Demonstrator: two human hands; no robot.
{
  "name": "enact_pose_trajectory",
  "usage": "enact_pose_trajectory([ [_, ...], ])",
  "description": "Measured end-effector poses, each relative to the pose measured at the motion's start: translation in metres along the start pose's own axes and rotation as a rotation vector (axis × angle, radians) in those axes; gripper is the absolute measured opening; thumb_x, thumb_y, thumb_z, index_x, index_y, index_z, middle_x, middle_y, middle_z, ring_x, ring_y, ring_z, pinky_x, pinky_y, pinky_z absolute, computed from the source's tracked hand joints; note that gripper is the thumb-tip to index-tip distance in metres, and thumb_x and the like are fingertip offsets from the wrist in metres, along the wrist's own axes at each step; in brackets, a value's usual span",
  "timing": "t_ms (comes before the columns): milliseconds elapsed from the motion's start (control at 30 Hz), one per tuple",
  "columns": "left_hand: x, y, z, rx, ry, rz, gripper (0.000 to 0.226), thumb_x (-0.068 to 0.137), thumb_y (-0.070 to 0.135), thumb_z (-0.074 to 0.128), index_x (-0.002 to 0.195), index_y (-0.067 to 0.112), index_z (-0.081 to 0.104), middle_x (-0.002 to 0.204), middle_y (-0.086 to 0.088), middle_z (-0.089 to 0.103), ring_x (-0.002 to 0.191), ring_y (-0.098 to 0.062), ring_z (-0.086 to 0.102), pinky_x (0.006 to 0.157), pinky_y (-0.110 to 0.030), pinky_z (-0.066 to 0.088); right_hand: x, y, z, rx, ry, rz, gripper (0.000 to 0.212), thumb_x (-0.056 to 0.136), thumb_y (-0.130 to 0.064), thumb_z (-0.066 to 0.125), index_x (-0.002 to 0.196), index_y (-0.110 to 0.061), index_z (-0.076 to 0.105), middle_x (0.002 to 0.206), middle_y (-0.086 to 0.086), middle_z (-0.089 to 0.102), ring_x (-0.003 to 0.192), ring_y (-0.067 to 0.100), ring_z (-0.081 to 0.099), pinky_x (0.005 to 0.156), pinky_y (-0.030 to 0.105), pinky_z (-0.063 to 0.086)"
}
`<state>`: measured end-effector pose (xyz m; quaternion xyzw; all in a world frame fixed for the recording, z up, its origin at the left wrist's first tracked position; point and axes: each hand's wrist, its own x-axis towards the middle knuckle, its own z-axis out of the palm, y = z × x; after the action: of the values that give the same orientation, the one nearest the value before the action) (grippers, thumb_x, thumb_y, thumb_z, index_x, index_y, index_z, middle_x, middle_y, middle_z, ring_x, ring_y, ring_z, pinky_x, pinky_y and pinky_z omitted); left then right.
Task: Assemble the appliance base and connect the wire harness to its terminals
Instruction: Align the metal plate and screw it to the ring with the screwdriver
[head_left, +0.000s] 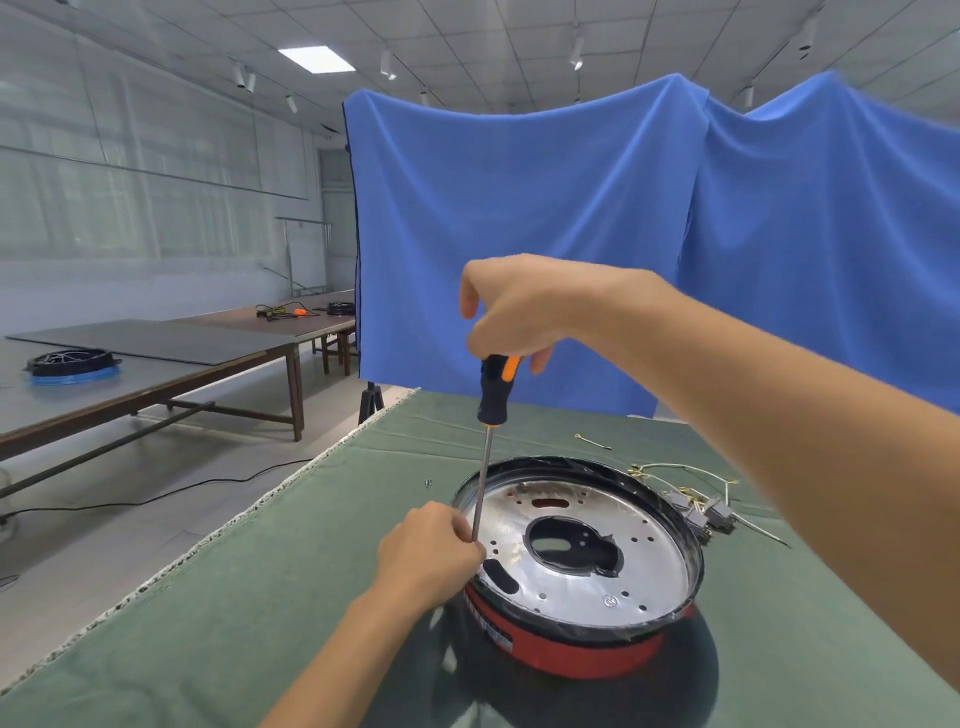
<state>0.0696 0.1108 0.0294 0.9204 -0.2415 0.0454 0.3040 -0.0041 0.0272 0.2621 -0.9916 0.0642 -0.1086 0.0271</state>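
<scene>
A green table (291, 597) is standing before a blue cloth (571, 218). The right hand (514, 306) is gripping the screwdriver (493, 395) upright. The left hand (431, 551) is pinching its shaft at the red base (582, 654) near the wires (691, 493).

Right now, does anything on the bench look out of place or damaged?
Nothing looks damaged. The wire harness lies in a loose tangle on the green cloth right of the base, not connected. A small screw sits loose left of the base. The screwdriver stands upright, right hand gripping, left hand steadying its shaft.
</scene>
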Motion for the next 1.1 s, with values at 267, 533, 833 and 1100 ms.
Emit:
enact_pose_trajectory([
  [267,-0.012,-0.027,0.024,-0.51,0.093,0.214,0.026,0.085,0.051,0.036,0.09,0.045,0.06,0.103,0.022,0.059,0.099,0.01,0.053,0.084,-0.008,0.039,0.007,-0.006,-0.001,-0.055,-0.07,0.07,0.018,0.086,-0.023,0.05,0.072,-0.012,0.05,0.069,0.007,0.069,0.057,0.024,0.07,0.066,0.033,0.057],
  [533,-0.014,-0.026,0.033,-0.603,0.109,0.142,0.026,0.095,0.027,0.04,0.091,0.045,0.059,0.106,0.018,0.062,0.1,0.014,0.052,0.083,-0.004,0.037,0.003,-0.01,-0.003,0.004,-0.1,0.078,0.018,0.088,-0.029,0.054,0.091,-0.012,0.051,0.074,0.008,0.072,0.059,0.023,0.071,0.065,0.034,0.057],
  [833,-0.015,-0.025,0.032,-0.686,0.081,0.095,0.032,0.082,0.037,0.038,0.099,0.034,0.065,0.108,0.012,0.064,0.101,-0.003,0.058,0.095,-0.034,0.046,0.002,-0.015,-0.001,-0.018,-0.051,0.077,0.018,0.088,-0.027,0.054,0.087,-0.009,0.057,0.055,0.006,0.068,0.042,0.015,0.063,0.047,0.024,0.05],
  [1100,-0.016,-0.025,0.03,-0.698,0.059,0.076,0.031,0.086,0.03,0.04,0.103,0.027,0.066,0.108,0.01,0.065,0.1,-0.008,0.06,0.092,-0.041,0.048,0.001,-0.015,0.001,-0.059,0.001,0.093,0.02,0.088,-0.029,0.056,0.079,-0.012,0.06,0.049,0.002,0.065,0.04,0.017,0.06,0.041,0.018,0.044],
])
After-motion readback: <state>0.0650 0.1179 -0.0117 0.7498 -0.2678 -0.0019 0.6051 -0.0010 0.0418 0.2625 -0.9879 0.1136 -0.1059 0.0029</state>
